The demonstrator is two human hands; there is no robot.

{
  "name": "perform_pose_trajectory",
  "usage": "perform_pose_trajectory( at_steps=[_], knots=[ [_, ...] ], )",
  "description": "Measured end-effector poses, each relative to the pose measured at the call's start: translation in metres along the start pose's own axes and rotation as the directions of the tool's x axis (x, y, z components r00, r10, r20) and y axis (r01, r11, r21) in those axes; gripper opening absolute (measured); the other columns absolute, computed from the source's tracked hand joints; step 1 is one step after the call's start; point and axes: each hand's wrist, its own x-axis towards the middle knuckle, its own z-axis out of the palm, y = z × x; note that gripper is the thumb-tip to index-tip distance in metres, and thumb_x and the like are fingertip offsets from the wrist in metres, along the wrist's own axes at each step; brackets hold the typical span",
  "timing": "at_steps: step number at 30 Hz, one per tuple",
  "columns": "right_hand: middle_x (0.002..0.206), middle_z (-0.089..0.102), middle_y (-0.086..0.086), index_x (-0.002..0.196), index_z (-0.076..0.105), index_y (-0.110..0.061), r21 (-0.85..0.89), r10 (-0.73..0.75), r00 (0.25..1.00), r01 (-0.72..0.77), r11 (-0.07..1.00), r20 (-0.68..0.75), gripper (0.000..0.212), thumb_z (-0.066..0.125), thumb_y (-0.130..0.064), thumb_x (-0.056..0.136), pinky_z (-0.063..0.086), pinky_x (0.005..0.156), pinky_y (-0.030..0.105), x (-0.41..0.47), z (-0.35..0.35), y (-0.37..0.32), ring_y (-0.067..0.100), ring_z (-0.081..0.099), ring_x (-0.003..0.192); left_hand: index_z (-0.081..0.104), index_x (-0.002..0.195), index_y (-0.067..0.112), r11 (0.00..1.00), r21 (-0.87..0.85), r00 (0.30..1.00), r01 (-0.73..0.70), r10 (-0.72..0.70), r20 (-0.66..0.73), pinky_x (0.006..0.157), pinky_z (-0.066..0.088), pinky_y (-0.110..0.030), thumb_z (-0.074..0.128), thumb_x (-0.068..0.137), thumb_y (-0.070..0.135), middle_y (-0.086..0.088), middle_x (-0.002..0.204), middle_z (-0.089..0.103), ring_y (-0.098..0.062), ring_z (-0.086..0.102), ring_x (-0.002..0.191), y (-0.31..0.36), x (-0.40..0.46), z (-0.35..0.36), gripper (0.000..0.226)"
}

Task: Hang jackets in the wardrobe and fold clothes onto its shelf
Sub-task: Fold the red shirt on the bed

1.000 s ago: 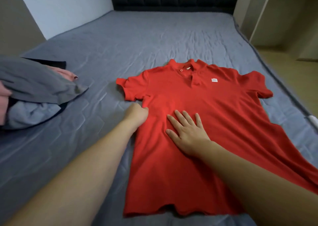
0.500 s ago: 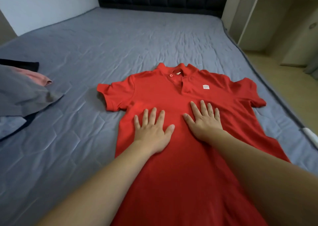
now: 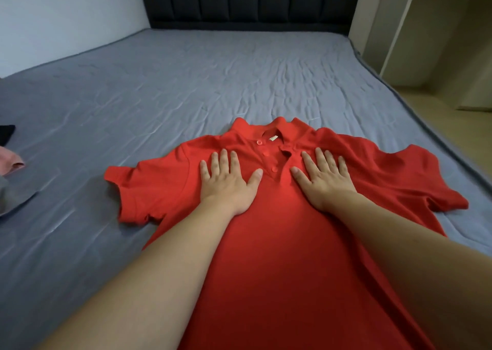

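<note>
A red polo shirt (image 3: 279,243) lies face up on the grey bed (image 3: 186,88), collar pointing away from me and both short sleeves spread out. My left hand (image 3: 226,182) presses flat on the chest, left of the button placket, fingers straight and spread. My right hand (image 3: 323,180) lies flat on the chest to the right of the placket, also with straight fingers. The shirt's lower hem is out of view under my forearms.
A pile of other clothes, grey (image 3: 13,198), pink (image 3: 10,163) and black (image 3: 6,132), sits at the bed's left edge. A dark padded headboard (image 3: 247,1) stands at the far end. Beige furniture (image 3: 439,38) and floor lie beyond the bed's right edge.
My left hand let go of the shirt's side and went flat on it. Both hands slid up the shirt from the belly to the chest beside the placket.
</note>
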Motion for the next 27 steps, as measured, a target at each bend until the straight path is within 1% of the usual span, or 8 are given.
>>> perform_pose_trajectory(
  at_steps=[5,9,13,17,20,22,23,27],
  knots=[
    [0.162,0.006,0.007,0.148,0.023,-0.031,0.096,0.0,0.996,0.009,0.995,-0.093,0.063,0.011,-0.06,0.093,-0.009,0.118,0.044,0.058,0.004,0.008,0.02,-0.002,0.149,0.007,0.153,0.001,0.994,-0.07,0.986,0.082,-0.091,-0.141,0.118,-0.013,-0.047,0.01,0.095,0.063,-0.016,0.162,0.001,-0.029,-0.008,0.149,0.016,0.075,0.004,0.085],
    [0.147,0.038,0.009,0.132,0.037,-0.022,0.201,0.009,0.957,0.052,0.978,-0.29,0.045,0.034,-0.046,0.094,0.005,0.118,0.046,0.095,0.007,0.014,0.024,0.027,0.14,0.049,0.131,0.002,0.987,-0.079,0.891,0.138,-0.158,-0.425,0.117,0.013,-0.051,0.034,0.095,0.038,-0.018,0.136,0.051,-0.035,0.038,0.132,0.019,0.113,0.003,0.053],
    [0.137,0.051,0.007,0.142,0.038,-0.022,0.355,0.123,0.953,-0.018,0.935,-0.277,0.068,0.046,-0.046,0.078,0.019,0.113,0.043,0.122,0.001,0.013,0.028,0.041,0.131,0.064,0.104,0.007,0.982,-0.138,0.857,0.126,-0.178,-0.484,0.099,0.03,-0.047,0.039,0.087,0.032,-0.014,0.115,0.062,-0.035,0.048,0.113,0.018,0.132,0.002,0.039],
    [0.117,0.067,0.003,0.124,0.06,-0.025,0.833,0.154,0.982,0.008,0.553,-0.111,0.055,0.054,-0.027,0.07,0.043,0.103,0.045,0.119,-0.006,0.018,0.025,0.06,0.112,0.062,0.089,0.016,0.934,-0.356,0.851,0.025,-0.206,-0.482,0.095,0.032,-0.043,0.042,0.08,0.025,-0.014,0.104,0.068,-0.037,0.052,0.107,0.01,0.136,0.006,0.024],
    [0.096,0.068,0.01,0.107,0.064,-0.009,0.9,0.167,0.956,0.157,0.407,-0.242,0.036,0.051,0.007,0.076,0.052,0.081,0.042,0.101,-0.007,0.019,0.024,0.063,0.085,0.062,0.075,0.018,0.488,-0.864,0.921,-0.124,-0.267,-0.283,0.078,0.045,-0.035,0.044,0.074,-0.002,0.002,0.077,0.066,-0.028,0.062,0.085,0.006,0.129,-0.002,0.028],
    [0.088,0.062,0.01,0.09,0.061,-0.008,0.75,0.161,0.866,0.302,0.588,-0.474,0.024,0.055,0.009,0.074,0.047,0.078,0.042,0.087,-0.009,0.017,0.021,0.056,0.081,0.052,0.065,0.019,0.169,-0.972,0.943,-0.162,-0.262,-0.202,0.071,0.048,-0.026,0.037,0.071,-0.019,0.005,0.075,0.065,-0.014,0.063,0.075,0.004,0.118,-0.005,0.042],
    [0.087,0.058,0.009,0.085,0.06,-0.009,0.61,0.106,0.803,0.351,0.711,-0.586,0.02,0.057,0.006,0.072,0.042,0.077,0.039,0.081,-0.009,0.016,0.022,0.053,0.082,0.049,0.064,0.018,0.139,-0.973,0.948,-0.185,-0.234,-0.214,0.078,0.049,-0.027,0.036,0.071,-0.023,0.0,0.085,0.067,-0.014,0.063,0.083,0.004,0.11,-0.006,0.043],
    [0.097,0.056,0.008,0.084,0.056,-0.013,0.342,-0.023,0.808,0.276,0.898,-0.589,0.024,0.064,0.003,0.069,0.028,0.081,0.031,0.057,-0.016,0.018,0.032,0.052,0.092,0.058,0.067,0.017,0.664,-0.673,0.849,-0.325,-0.11,-0.518,0.097,0.032,-0.023,0.056,0.066,-0.015,-0.004,0.113,0.057,-0.018,0.046,0.108,-0.004,0.07,0.003,0.032]
  ],
)
